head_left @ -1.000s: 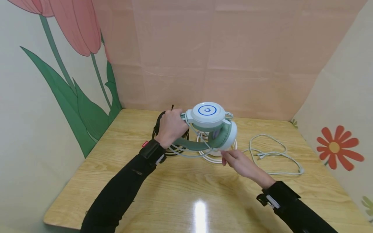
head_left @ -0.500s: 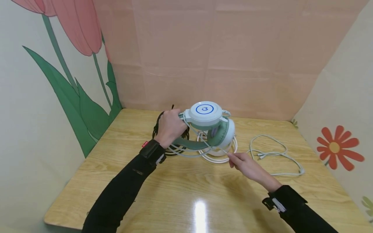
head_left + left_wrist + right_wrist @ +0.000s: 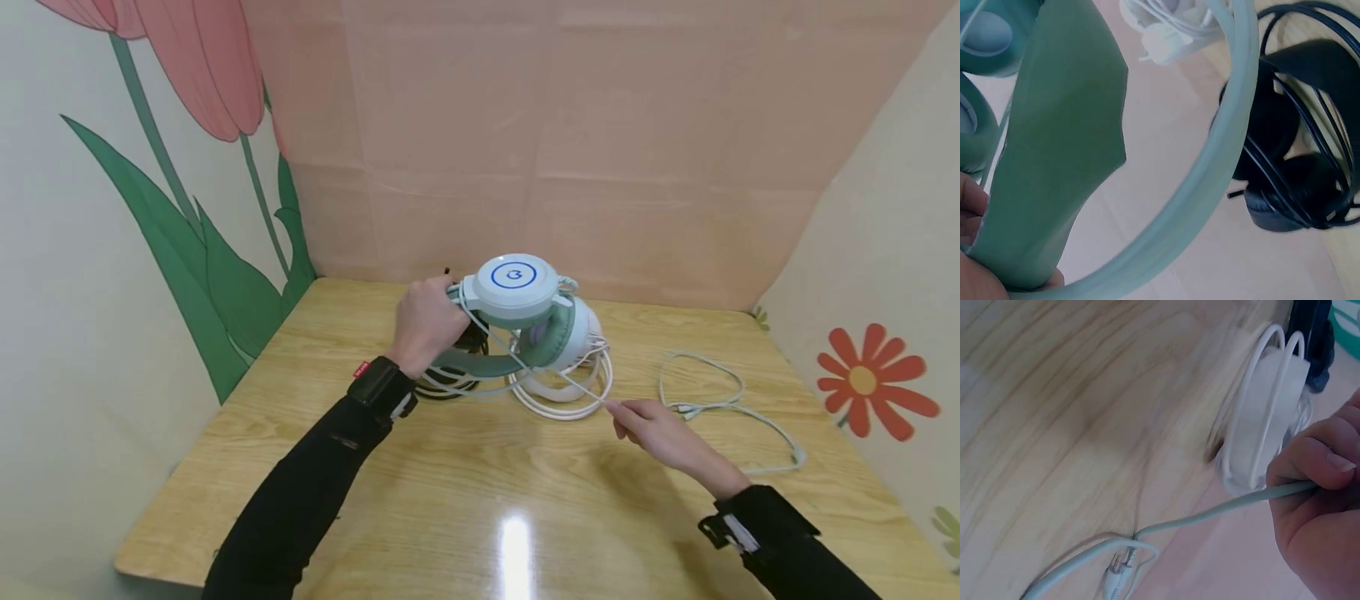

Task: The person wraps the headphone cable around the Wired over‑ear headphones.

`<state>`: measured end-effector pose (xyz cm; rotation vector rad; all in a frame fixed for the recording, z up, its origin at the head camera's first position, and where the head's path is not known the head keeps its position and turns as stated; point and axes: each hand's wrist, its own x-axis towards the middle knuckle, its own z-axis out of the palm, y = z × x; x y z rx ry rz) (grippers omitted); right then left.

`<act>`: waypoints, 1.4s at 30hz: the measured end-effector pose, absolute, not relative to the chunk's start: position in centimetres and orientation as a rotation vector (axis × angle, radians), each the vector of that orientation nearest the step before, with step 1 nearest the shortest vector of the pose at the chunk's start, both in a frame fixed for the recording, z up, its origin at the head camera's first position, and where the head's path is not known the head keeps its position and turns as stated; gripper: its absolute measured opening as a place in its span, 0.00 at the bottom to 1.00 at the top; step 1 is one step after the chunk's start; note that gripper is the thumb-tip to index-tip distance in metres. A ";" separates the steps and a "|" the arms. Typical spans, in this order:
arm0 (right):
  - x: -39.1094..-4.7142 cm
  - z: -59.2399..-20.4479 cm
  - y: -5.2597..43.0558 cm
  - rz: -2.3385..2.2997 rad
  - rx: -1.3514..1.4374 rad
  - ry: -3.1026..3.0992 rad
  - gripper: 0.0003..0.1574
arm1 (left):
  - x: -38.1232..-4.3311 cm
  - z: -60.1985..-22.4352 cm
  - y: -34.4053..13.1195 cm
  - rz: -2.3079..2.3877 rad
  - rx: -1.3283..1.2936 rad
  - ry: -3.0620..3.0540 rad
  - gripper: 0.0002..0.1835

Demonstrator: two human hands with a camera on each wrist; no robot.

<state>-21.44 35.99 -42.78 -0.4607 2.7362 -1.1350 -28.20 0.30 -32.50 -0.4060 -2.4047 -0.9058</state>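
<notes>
My left hand (image 3: 427,325) grips the headband of white and green headphones (image 3: 514,292), holding them above the table. The green headband (image 3: 1060,137) fills much of the left wrist view, beside a curved pale-green cable (image 3: 1210,169). My right hand (image 3: 667,433) pinches that cable, which runs taut from the headphones. In the right wrist view the cable (image 3: 1210,515) leaves my curled fingers and drops to the table. Near it lies a plug (image 3: 1115,578). The cable's loose part loops on the table at the right.
Black headphones (image 3: 1310,125) with a coiled black cable lie behind my left hand. White headphones (image 3: 1272,412) wrapped in white cable sit beside them, partly hidden in the head view. The wooden table (image 3: 465,500) meets a pink-covered back wall (image 3: 600,150).
My right hand has slid right and toward me along the cable, drawing it out from the headphones. The headphones and left hand have shifted slightly left. The loose loop has moved right.
</notes>
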 end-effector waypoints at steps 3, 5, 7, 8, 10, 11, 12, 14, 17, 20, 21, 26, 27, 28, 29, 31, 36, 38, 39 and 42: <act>-21.2 -42.9 37.2 -1.113 -0.425 2.748 0.32 | -28.3 -32.4 -0.3 -0.900 -0.359 -2.411 0.23; -21.0 -43.0 37.9 -1.101 -0.419 2.750 0.31 | -28.4 -32.3 -0.7 -0.903 -0.328 -2.420 0.22; -20.9 -43.2 38.5 -1.086 -0.424 2.754 0.31 | -28.3 -32.3 -1.0 -0.916 -0.309 -2.425 0.21; -20.9 -43.4 38.7 -1.077 -0.432 2.760 0.30 | -28.3 -32.2 -1.2 -0.924 -0.301 -2.427 0.20; -20.7 -43.5 39.0 -1.067 -0.449 2.777 0.29 | -28.3 -32.1 -1.4 -0.933 -0.292 -2.428 0.21; -20.6 -43.5 38.9 -1.060 -0.458 2.790 0.29 | -28.2 -32.0 -1.4 -0.934 -0.290 -2.427 0.20; -20.5 -43.5 38.8 -1.045 -0.474 2.804 0.28 | -28.2 -32.0 -1.5 -0.937 -0.292 -2.424 0.21; -20.3 -43.3 38.4 -1.013 -0.523 2.823 0.27 | -28.3 -31.9 -1.4 -0.922 -0.298 -2.422 0.20; -19.8 -42.8 37.3 -0.946 -0.623 2.834 0.26 | -28.4 -31.9 -1.3 -0.884 -0.306 -2.424 0.19; -19.0 -42.0 36.0 -0.865 -0.750 2.832 0.26 | -28.6 -32.0 -1.3 -0.848 -0.299 -2.431 0.21; -18.7 -41.7 35.5 -0.836 -0.798 2.834 0.25 | -28.6 -32.0 -1.4 -0.839 -0.292 -2.432 0.22; -17.6 -40.3 33.4 -0.666 -1.087 2.900 0.24 | -28.9 -32.2 -1.2 -0.765 -0.270 -2.437 0.25; -17.5 -40.0 33.0 -0.631 -1.146 2.917 0.24 | -28.9 -32.3 -1.1 -0.737 -0.271 -2.438 0.25; -17.4 -39.6 32.5 -0.596 -1.191 2.928 0.25 | -28.9 -32.3 -0.9 -0.706 -0.276 -2.437 0.25; -17.3 -39.3 32.1 -0.566 -1.231 2.936 0.25 | -28.9 -32.3 -0.7 -0.671 -0.281 -2.435 0.25; -17.2 -38.7 31.0 -0.512 -1.298 2.947 0.25 | -28.9 -32.4 -0.2 -0.586 -0.301 -2.422 0.25; -17.0 -37.0 28.3 -0.460 -1.384 2.948 0.20 | -28.6 -32.8 1.2 -0.311 -0.359 -2.346 0.25; -17.1 -36.5 27.4 -0.454 -1.401 2.952 0.18 | -28.3 -32.9 1.6 -0.227 -0.370 -2.312 0.25; -17.1 -36.4 26.9 -0.453 -1.401 2.957 0.18 | -28.2 -33.0 1.7 -0.191 -0.374 -2.300 0.25; -17.4 -36.0 25.9 -0.482 -1.387 2.945 0.20 | -27.9 -33.3 2.0 -0.115 -0.397 -2.251 0.24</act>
